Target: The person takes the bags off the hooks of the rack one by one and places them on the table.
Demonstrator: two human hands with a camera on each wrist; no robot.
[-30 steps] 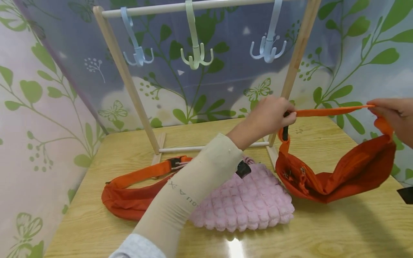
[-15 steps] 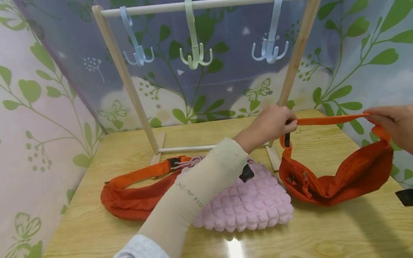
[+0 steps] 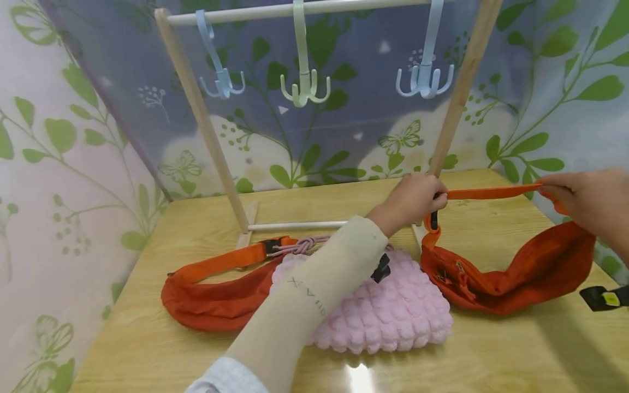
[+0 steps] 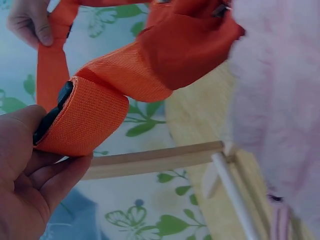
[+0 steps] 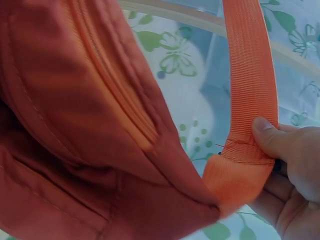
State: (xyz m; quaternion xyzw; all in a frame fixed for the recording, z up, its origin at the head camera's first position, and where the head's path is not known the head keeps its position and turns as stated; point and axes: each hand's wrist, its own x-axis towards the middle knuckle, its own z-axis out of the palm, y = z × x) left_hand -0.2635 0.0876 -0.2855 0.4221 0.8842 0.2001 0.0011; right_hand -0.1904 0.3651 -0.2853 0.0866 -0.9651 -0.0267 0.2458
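Lowered since the earlier frame, the orange bag (image 3: 511, 275) now sags onto the wooden surface (image 3: 491, 349). Left hand (image 3: 410, 199) has its grip clamped on the woven strap (image 3: 491, 192) at the black buckle; right hand (image 3: 589, 204) pinches the strap's other end. A quilted pink bag (image 3: 388, 311) and a second orange bag (image 3: 216, 297) lie alongside, below the wooden rack (image 3: 206, 131) with plastic hooks (image 3: 304, 90).
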